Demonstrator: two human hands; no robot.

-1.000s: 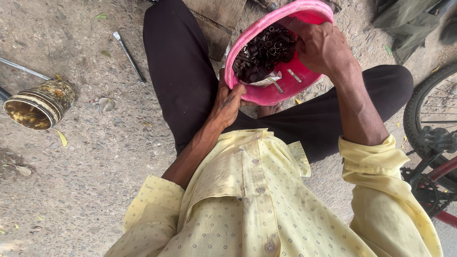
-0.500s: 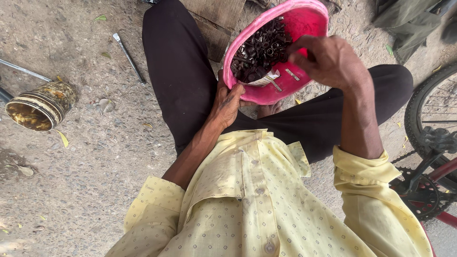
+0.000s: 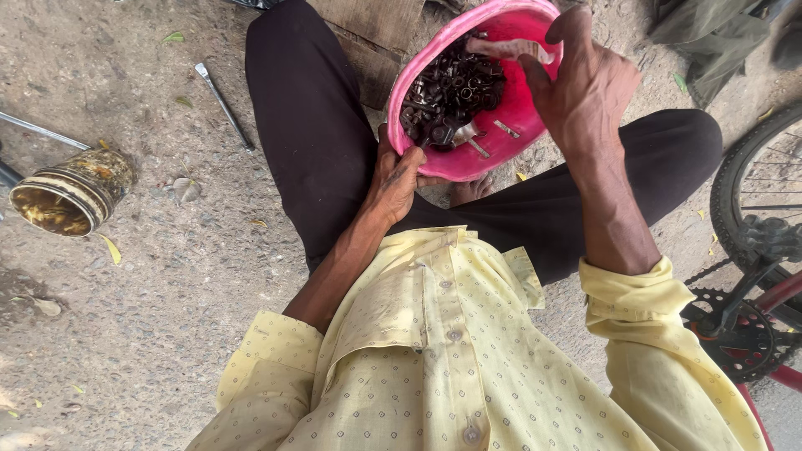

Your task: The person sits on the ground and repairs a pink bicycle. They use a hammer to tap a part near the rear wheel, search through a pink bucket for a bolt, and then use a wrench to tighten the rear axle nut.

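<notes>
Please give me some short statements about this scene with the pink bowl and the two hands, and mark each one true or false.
1. The left hand grips the near rim of the pink bowl. True.
2. The pink bowl is empty. False: it holds a heap of dark small metal parts.
3. The right hand reaches into the bowl from its right side. True.
4. The open tin can stands upright on the person's knee. False: it lies on its side on the ground, to the left.
5. A bicycle wheel shows at the right edge. True.
</notes>
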